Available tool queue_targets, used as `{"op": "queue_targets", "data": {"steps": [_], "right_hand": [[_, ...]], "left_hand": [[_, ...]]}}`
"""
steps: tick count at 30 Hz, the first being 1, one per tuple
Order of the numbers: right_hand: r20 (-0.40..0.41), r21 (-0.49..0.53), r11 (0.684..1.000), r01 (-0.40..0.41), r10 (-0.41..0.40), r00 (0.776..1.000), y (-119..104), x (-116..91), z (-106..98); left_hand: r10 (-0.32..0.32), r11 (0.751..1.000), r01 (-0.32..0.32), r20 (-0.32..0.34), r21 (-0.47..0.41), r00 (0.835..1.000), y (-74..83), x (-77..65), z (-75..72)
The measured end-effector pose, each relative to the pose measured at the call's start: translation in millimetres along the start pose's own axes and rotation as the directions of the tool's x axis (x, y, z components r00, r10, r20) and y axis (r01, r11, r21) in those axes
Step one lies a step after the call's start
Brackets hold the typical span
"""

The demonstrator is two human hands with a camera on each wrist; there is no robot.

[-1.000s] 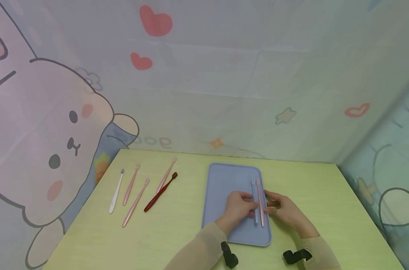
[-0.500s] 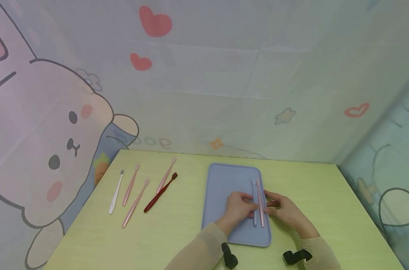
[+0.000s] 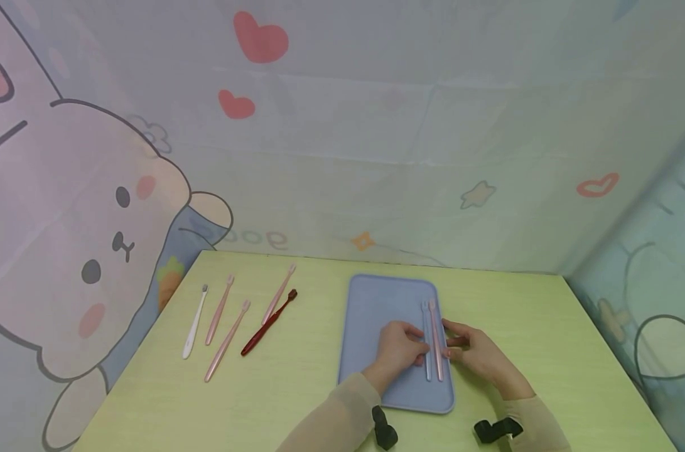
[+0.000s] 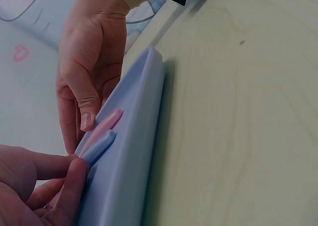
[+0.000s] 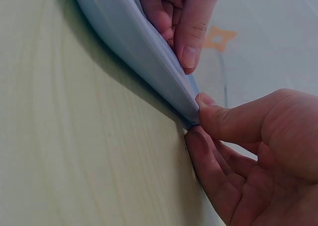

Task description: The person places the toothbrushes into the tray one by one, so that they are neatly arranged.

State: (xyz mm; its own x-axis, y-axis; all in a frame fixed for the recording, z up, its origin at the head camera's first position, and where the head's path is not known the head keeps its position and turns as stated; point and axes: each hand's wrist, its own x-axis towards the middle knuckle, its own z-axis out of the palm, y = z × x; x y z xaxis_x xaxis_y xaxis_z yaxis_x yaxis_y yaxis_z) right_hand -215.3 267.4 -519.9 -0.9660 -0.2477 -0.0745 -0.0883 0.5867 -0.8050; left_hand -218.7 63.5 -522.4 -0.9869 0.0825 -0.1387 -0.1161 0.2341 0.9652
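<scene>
A blue tray (image 3: 370, 298) lies on the table, with a blue toothbrush (image 3: 429, 370) and a pink toothbrush (image 3: 439, 364) side by side along its right edge. My left hand (image 3: 399, 345) reaches over the tray and pinches the blue toothbrush by its handle between thumb and forefinger. In the left wrist view, the ends of the blue handle (image 4: 102, 144) and the pink handle (image 4: 107, 124) stick out past the fingertips. My right hand (image 3: 480, 358) grips the tray's right rim, its thumb (image 5: 213, 119) on top and fingers against the outer side.
To the left on the yellow-green table (image 3: 319, 402) lie a white toothbrush (image 3: 194, 326), several pink toothbrushes (image 3: 227, 342) and a dark red toothbrush (image 3: 265, 326). The dark red one crosses the lower end of a pink one. A printed cloth (image 3: 342, 138) hangs behind the table.
The blue toothbrush has shifted slightly in my left fingers, its handle end a little nearer to me. My right hand keeps its place at the tray's rim.
</scene>
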Motion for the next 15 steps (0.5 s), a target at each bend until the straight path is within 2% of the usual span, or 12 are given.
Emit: {"op": "queue_targets", "data": {"steps": [15], "right_hand": [[-0.002, -0.006, 1.0, 0.006, -0.006, 1.0, 0.2, 1.2, 0.2]], "left_hand": [[0.014, 1.0, -0.014, 0.005, -0.002, 1.0, 1.0, -0.9, -1.7]]}}
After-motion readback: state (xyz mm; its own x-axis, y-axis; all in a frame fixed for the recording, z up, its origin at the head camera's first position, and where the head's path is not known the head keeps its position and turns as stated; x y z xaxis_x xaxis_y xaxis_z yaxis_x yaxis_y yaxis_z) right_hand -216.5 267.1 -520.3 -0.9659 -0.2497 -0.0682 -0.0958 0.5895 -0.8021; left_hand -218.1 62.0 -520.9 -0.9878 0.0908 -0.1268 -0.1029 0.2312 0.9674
